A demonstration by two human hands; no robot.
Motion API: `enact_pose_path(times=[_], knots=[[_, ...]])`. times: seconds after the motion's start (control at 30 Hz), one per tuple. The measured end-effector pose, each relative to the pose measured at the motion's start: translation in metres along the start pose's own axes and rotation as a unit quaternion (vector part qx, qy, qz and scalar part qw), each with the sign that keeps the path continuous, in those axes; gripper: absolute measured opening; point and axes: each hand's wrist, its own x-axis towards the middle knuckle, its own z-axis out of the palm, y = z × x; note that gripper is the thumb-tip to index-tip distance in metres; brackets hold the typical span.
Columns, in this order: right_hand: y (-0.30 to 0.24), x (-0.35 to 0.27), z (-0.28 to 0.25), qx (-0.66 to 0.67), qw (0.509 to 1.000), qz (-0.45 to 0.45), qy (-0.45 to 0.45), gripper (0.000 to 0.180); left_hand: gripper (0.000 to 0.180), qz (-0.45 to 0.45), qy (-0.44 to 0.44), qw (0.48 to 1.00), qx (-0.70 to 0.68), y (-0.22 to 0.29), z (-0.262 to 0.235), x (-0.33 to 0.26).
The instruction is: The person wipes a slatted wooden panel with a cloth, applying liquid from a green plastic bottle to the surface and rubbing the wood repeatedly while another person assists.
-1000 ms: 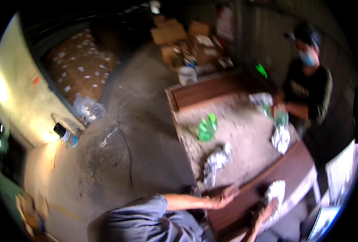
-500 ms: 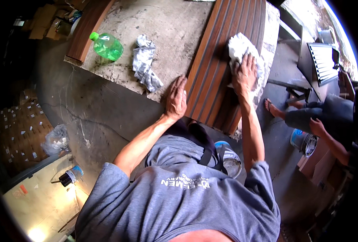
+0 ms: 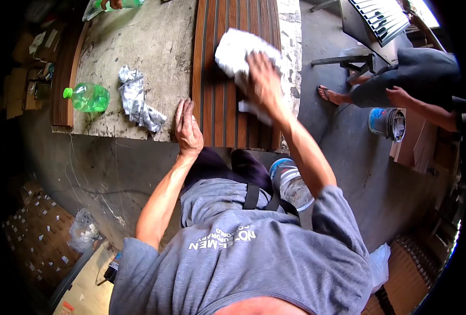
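Observation:
A brown slatted wood panel (image 3: 218, 105) with dark grooves lies lengthwise on the worn work table (image 3: 162, 47). Against the panel's near left edge rests my left hand (image 3: 189, 131), its fingers stretched out and nothing in them. My right hand (image 3: 264, 81) is pressed over a white cloth (image 3: 238, 50) on the panel's right half; the cloth and fingers are slightly blurred. Left of my left hand lies a crumpled grey-and-white rag (image 3: 138, 102). Farther left, a clear green bottle (image 3: 91, 98) with a green cap lies on its side.
Another brown wood piece (image 3: 65, 84) lines the table's left side. Another person's hand (image 3: 112, 4) shows at the far left, by a second green bottle. A person (image 3: 400, 86) sits at right near a bucket (image 3: 386, 123). Another bucket (image 3: 293, 184) stands below the panel's near end.
My right hand has shifted with the white cloth across the panel. The view has turned, so the table appears straighter and farther left. Another person's hand has come into view at the far left.

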Motion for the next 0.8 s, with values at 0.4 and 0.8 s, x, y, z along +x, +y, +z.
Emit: enact_pose_path(times=[0.4, 0.8], knots=[[-0.054, -0.100, -0.008, 0.002, 0.999, -0.039, -0.027, 0.061, 0.039, -0.002, -0.013, 1.000, -0.008, -0.016, 0.001, 0.011], [-0.050, -0.085, -0.004, -0.002, 0.998, -0.058, -0.025, 0.059, 0.048, 0.009, -0.121, 0.992, 0.021, -0.026, -0.003, 0.057]])
